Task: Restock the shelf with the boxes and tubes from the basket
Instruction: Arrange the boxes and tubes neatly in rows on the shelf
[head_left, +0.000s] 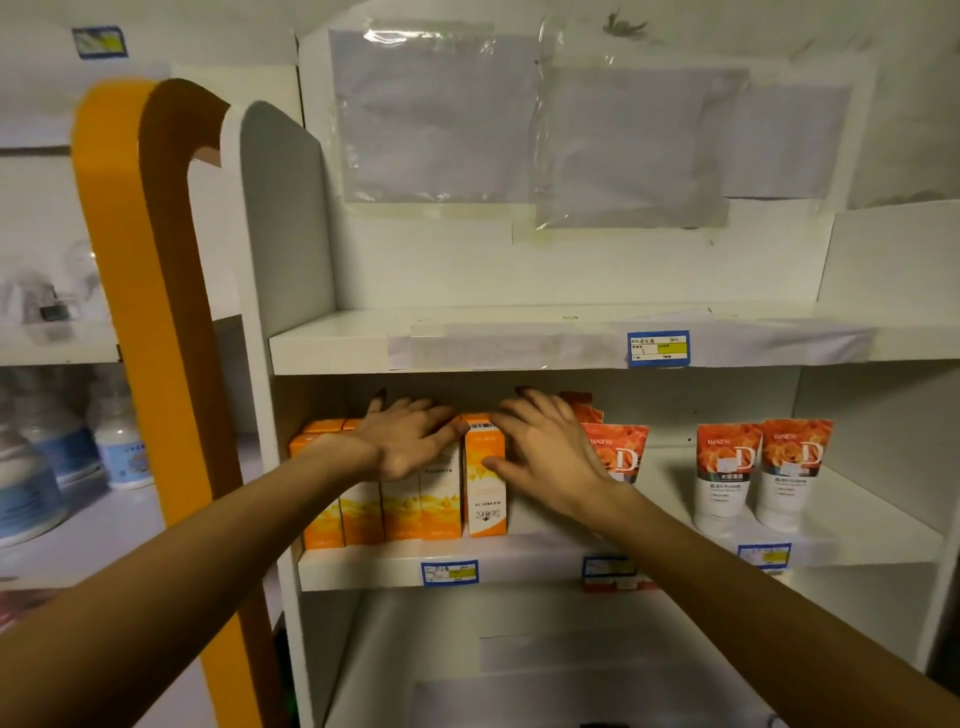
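A white shelf (545, 564) unit fills the view, its middle level holding a row of upright orange boxes (400, 506) at the left and orange-topped tubes (756, 475) standing to the right. The left hand (410, 439) lies flat with fingers spread over the tops of the boxes, while the right hand (545, 457) rests open against the rightmost box (485, 480), thumb on its front face, partly hiding another tube (621, 452) just beside it
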